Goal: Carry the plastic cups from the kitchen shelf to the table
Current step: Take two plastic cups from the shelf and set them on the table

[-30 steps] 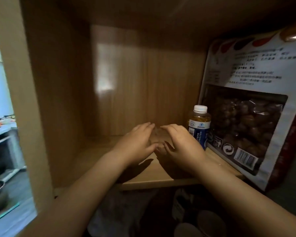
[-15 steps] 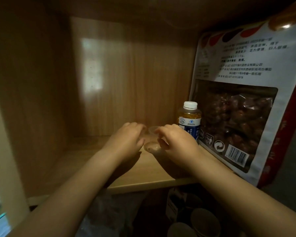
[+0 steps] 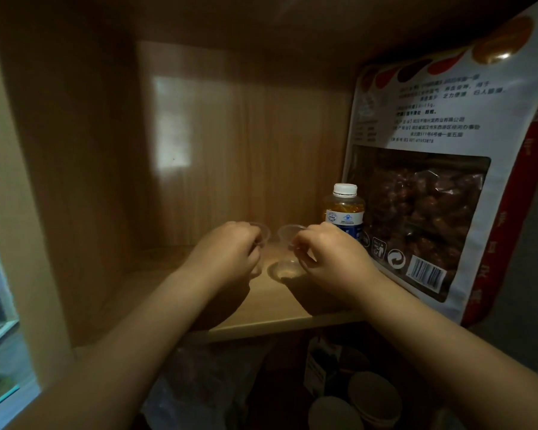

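Both hands are already pinching a clear cup each by the rim, left hand (image 3: 230, 252) and right hand (image 3: 333, 256), lifted over the shelf (image 3: 277, 308), while a third cup (image 3: 284, 270) sits right between and below them, about equally close.

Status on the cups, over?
Left hand and right hand each pinching a clear cup, lifted. Third cup on shelf. Bottle close right.
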